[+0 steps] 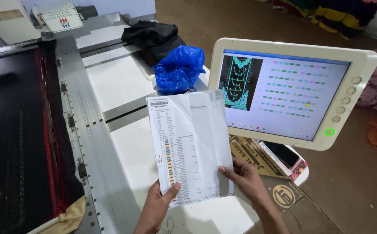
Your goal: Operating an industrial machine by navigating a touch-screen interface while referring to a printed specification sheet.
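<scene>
Two hands are closed on one printed sheet of paper [191, 145], which is held upright in the air just left of the touchscreen monitor [290, 89], taken as the landmark; the sheet's right edge overlaps the monitor's lower left corner in this view. The sheet's long axis runs roughly vertical, tilted a little to the left at the top, and it extends upward and away from both sets of fingers, since it is gripped only along its bottom edge. The left hand [156, 208] is pinched on the lower left corner, thumb laid over the front face, the other fingers hidden behind the paper. The right hand [245, 178] is clamped on the lower right corner, thumb on the front as well, and it is the hand nearer the monitor. Beyond the sheet's top edge, left of the monitor, a crumpled blue plastic bag [179, 69] is seen on the white tabletop [123, 82], with a black bundle of cloth [154, 38] behind it. Below the monitor a flat printed cardboard box [253, 154] is partly tucked away
</scene>
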